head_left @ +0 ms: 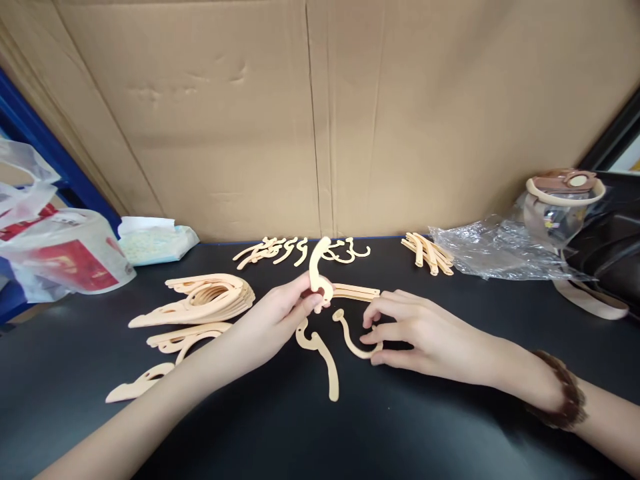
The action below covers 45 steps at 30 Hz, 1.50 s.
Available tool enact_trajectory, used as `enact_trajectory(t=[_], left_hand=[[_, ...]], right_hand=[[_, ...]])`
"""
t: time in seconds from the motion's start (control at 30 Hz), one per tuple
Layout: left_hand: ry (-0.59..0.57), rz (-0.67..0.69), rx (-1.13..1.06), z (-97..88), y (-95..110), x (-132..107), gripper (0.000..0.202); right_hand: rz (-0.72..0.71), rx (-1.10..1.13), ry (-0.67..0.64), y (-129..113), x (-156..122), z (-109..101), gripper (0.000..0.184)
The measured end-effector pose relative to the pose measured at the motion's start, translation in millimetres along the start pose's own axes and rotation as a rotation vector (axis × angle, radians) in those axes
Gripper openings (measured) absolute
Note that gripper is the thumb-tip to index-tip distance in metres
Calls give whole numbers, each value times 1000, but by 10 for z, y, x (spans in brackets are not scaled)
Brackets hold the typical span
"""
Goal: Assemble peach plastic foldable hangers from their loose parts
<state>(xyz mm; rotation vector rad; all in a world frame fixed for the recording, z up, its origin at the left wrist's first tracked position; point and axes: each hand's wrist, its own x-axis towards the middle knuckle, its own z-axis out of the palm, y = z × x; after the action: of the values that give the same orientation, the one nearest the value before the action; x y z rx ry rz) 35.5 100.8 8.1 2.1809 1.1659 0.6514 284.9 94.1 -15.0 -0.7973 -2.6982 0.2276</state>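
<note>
My left hand [287,307] pinches a curved beige plastic hanger arm [317,263] above the table, its rounded end between thumb and fingers. Behind these fingers lies a straight grooved beige bar [356,292]; whether the hand touches it I cannot tell. On the black table, my right hand [405,330] has its fingertips closed around the curved end of a beige plastic hook [350,342], whose far end is partly hidden by the fingers. Between the hands, a second curved hanger arm [325,363] lies flat on the table.
At left lie stacked beige folding hangers [200,303]. Small hook and arm parts [270,250] and a pile of bars [427,253] sit at the back. A wipes pack [160,243], paper roll [75,250], clear plastic wrap [500,250] and bottle [560,207] flank them before a cardboard wall [225,120].
</note>
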Motion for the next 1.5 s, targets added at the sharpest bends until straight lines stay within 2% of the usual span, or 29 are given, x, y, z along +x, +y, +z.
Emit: enact_trajectory(t=[0.17, 0.3, 0.4, 0.5, 0.67, 0.83, 1.0, 1.1, 1.23, 1.3, 1.4, 1.5], left_hand=[[18, -103, -305, 47, 61, 29, 15], [80, -187, -387, 73, 33, 35, 28], [97, -210, -364, 60, 15, 30, 30], [46, -176, -321, 46, 5, 23, 28], [-20, -159, 1, 113, -48, -6, 26], [-84, -5, 193, 216, -89, -49, 25], [-27, 141, 379, 202, -102, -38, 25], [81, 128, 497, 162, -136, -2, 25], [200, 32, 621, 147, -208, 66, 32], [196, -8, 675, 163, -236, 99, 34], [149, -29, 764, 201, -249, 128, 27], [111, -17, 848, 223, -232, 129, 24]], right_hand=[[5, 5, 91, -2, 10, 12, 11], [136, 78, 244, 11, 11, -17, 11], [303, 272, 372, 39, 7, -39, 20], [409, 501, 476, 65, 19, -66, 28], [524, 850, 642, 129, 43, -110, 29], [565, 1163, 608, 179, 14, -93, 25], [530, 1237, 540, 151, 8, -86, 27], [533, 1221, 517, 143, 22, -96, 35], [544, 1305, 506, 140, 31, -88, 41], [538, 1329, 471, 134, 23, -76, 34], [580, 1289, 409, 128, 8, -55, 19], [618, 1244, 407, 136, 19, -34, 39]])
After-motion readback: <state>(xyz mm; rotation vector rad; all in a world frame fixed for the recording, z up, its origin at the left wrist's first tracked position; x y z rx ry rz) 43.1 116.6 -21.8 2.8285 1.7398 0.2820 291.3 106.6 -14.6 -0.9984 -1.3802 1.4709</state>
